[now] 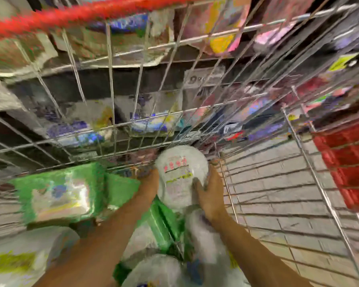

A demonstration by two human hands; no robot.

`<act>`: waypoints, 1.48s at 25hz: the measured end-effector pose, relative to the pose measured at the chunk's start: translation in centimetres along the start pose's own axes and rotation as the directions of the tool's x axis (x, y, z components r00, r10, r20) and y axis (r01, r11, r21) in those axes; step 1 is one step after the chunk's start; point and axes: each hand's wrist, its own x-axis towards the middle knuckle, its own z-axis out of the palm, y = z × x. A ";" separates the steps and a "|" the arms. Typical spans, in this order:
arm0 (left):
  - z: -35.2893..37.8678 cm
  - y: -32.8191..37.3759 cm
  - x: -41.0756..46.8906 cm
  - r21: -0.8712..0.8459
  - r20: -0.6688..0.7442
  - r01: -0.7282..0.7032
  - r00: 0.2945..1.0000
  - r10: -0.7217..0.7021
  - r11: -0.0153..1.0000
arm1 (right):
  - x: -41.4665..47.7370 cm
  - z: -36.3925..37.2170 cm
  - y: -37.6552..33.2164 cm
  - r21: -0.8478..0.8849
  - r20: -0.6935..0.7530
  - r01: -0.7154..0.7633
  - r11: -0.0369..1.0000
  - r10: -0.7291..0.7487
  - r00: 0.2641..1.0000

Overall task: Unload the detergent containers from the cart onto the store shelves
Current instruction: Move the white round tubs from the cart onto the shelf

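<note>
Frame blurred. Left hand (148, 186) and right hand (210, 195) grip one white container (180, 175) from either side. It is inside the cart (112, 125), near the far wire wall, not yet on the shelves (133, 73). Other white containers (205, 241) and green packs (56, 193) lie in the cart. Judgement: much unloading left.

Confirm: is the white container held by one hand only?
No, the left hand and the right hand both grip the white container, one on each side.
</note>
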 end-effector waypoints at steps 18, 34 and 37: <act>-3.0 2.5 -13.9 -0.051 -0.162 -0.312 0.940 0.300 0.949 | -6.2 -2.5 -4.3 0.910 0.226 -0.333 0.245 0.379 0.897; -13.2 3.7 -31.5 -0.248 -0.091 -0.406 0.914 0.396 0.880 | -17.7 -11.1 -16.9 0.781 0.304 -0.212 0.588 -0.061 0.951; -14.5 4.1 -35.3 -0.336 -0.009 -0.426 0.893 0.450 0.840 | -19.7 -13.6 -18.6 0.859 0.309 -0.201 0.470 -0.166 0.936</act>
